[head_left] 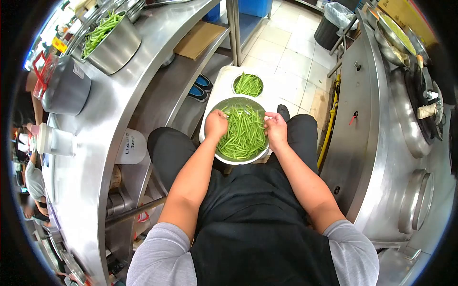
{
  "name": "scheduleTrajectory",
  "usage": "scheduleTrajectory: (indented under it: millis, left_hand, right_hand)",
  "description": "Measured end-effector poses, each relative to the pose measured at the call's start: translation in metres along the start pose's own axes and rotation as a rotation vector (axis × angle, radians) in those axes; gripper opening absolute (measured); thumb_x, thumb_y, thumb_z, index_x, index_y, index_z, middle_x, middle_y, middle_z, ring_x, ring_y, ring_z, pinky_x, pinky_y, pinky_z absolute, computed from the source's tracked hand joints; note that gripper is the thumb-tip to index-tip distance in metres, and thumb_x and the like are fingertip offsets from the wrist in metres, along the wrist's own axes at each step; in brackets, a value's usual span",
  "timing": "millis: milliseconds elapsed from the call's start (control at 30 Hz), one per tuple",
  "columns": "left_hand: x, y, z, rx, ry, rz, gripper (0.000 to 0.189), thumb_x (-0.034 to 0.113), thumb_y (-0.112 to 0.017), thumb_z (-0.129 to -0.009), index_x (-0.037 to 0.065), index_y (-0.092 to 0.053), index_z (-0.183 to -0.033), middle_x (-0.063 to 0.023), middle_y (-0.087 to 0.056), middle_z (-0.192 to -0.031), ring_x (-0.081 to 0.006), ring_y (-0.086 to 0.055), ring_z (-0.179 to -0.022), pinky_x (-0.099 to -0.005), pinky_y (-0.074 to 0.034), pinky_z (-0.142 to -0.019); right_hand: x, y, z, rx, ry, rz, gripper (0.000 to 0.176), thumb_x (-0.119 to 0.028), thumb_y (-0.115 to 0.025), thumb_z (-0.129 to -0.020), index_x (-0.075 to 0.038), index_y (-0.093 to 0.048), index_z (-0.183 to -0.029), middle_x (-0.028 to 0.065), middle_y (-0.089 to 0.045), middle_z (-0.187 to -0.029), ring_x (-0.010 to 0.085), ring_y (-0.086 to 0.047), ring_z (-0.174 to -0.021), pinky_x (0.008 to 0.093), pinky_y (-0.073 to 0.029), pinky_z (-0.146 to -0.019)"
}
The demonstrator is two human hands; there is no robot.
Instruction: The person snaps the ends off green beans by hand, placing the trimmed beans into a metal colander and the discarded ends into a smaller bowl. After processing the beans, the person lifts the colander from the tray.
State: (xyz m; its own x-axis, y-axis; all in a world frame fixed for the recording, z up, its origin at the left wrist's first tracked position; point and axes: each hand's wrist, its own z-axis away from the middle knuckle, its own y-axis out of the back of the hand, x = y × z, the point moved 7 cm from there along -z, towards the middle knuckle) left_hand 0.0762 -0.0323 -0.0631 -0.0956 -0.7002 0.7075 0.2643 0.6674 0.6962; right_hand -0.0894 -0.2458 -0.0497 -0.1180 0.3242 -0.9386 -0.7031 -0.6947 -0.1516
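Note:
A large metal bowl [231, 161] full of green beans [244, 136] rests at my lap, on the near end of a pale board or stool [223, 78]. My left hand [216, 125] is closed at the bowl's left rim, its fingertips curled in over the beans. At the right rim my right hand [275, 128] is pinched closed, thumb and forefinger together. What either hand holds, if anything, is too small to make out. Just beyond the bowl stands a smaller round container [234, 86] with more green beans [249, 85].
Left, a steel counter [143, 62] bears a pot [114, 50] of beans and a grey container [67, 86]. Shoes [198, 92] lie beneath. Right is a steel cooking station [355, 114] with pans. A lined bin [329, 31] stands ahead. Other people are at far left.

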Motion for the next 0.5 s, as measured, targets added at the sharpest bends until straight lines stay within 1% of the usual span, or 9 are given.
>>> scheduleTrajectory:
  millis: [33,67,100,167,233,333,367,433,500]
  left_hand:
    - [-0.003,0.003,-0.003,0.000,0.059,0.148,0.018,0.016,-0.071,-0.091,0.000,-0.072,-0.097,-0.0195,-0.074,-0.096,-0.0308,-0.073,-0.089,-0.0455,-0.056,-0.080]
    - [-0.009,-0.007,-0.008,-0.110,0.119,0.470,0.016,0.016,-0.069,-0.097,0.001,-0.071,-0.100,-0.0114,-0.073,-0.091,-0.0191,-0.069,-0.080,-0.0357,-0.056,-0.072]
    - [0.000,0.002,-0.005,-0.110,0.112,0.467,0.016,0.016,-0.069,-0.097,0.001,-0.071,-0.100,-0.0114,-0.073,-0.091,-0.0191,-0.069,-0.080,-0.0357,-0.056,-0.072]
    - [0.031,0.012,0.020,-0.357,0.263,0.817,0.013,0.013,-0.062,-0.103,0.002,-0.069,-0.106,-0.0038,-0.069,-0.088,-0.0097,-0.062,-0.075,-0.0273,-0.052,-0.065]
    - [0.044,0.019,0.031,-0.432,0.247,0.837,0.013,0.012,-0.059,-0.105,0.003,-0.067,-0.110,-0.0020,-0.068,-0.089,-0.0093,-0.060,-0.073,-0.0243,-0.049,-0.063]
    - [0.051,0.017,0.052,-0.531,0.261,0.785,0.012,0.016,-0.062,-0.105,0.006,-0.068,-0.105,-0.0022,-0.068,-0.089,-0.0096,-0.060,-0.074,-0.0253,-0.048,-0.065]
    - [0.050,0.017,0.057,-0.538,0.273,0.785,0.012,0.016,-0.062,-0.105,0.006,-0.068,-0.105,-0.0022,-0.068,-0.089,-0.0096,-0.060,-0.074,-0.0253,-0.048,-0.065]
    - [0.053,0.016,0.066,-0.584,0.245,0.796,0.012,0.014,-0.062,-0.104,0.004,-0.068,-0.103,-0.0031,-0.069,-0.088,-0.0099,-0.060,-0.074,-0.0257,-0.048,-0.065]
    - [0.050,0.014,0.071,-0.588,0.263,0.796,0.010,0.011,-0.063,-0.102,0.003,-0.068,-0.103,-0.0040,-0.069,-0.087,-0.0104,-0.061,-0.074,-0.0260,-0.048,-0.064]
  right_hand:
    - [0.002,0.003,0.000,0.020,-0.047,-0.041,0.018,-0.008,-0.068,-0.098,-0.005,-0.064,-0.116,-0.0044,-0.057,-0.075,0.0048,-0.050,-0.064,0.0219,-0.040,-0.057]
    - [0.000,0.003,-0.001,0.005,-0.051,-0.050,0.020,-0.010,-0.069,-0.098,-0.006,-0.065,-0.117,-0.0042,-0.058,-0.077,0.0050,-0.051,-0.064,0.0218,-0.040,-0.055]
    - [-0.002,0.002,-0.001,0.006,-0.046,-0.056,0.020,-0.010,-0.069,-0.098,-0.006,-0.065,-0.117,-0.0042,-0.058,-0.077,0.0050,-0.051,-0.064,0.0218,-0.040,-0.055]
    - [-0.013,-0.008,0.002,-0.144,0.031,0.033,0.023,-0.010,-0.067,-0.099,-0.003,-0.063,-0.121,-0.0019,-0.059,-0.082,0.0060,-0.050,-0.066,0.0222,-0.041,-0.056]
    - [-0.018,-0.016,0.006,-0.215,0.031,0.048,0.028,-0.009,-0.068,-0.099,-0.002,-0.062,-0.125,-0.0029,-0.058,-0.082,0.0054,-0.051,-0.068,0.0223,-0.042,-0.059]
    - [-0.020,-0.036,0.019,-0.367,0.012,0.021,0.034,-0.008,-0.073,-0.096,-0.004,-0.063,-0.129,-0.0044,-0.059,-0.083,0.0033,-0.050,-0.067,0.0196,-0.040,-0.059]
    - [-0.020,-0.038,0.020,-0.361,-0.001,0.023,0.034,-0.008,-0.073,-0.096,-0.004,-0.063,-0.129,-0.0044,-0.059,-0.083,0.0033,-0.050,-0.067,0.0196,-0.040,-0.059]
    - [-0.023,-0.048,0.023,-0.482,0.071,0.005,0.033,-0.006,-0.073,-0.096,-0.003,-0.064,-0.127,-0.0035,-0.060,-0.086,0.0030,-0.052,-0.071,0.0190,-0.042,-0.062]
    - [-0.017,-0.048,0.022,-0.480,0.057,0.040,0.028,-0.003,-0.072,-0.096,-0.002,-0.065,-0.123,-0.0028,-0.061,-0.089,0.0031,-0.055,-0.075,0.0192,-0.045,-0.066]
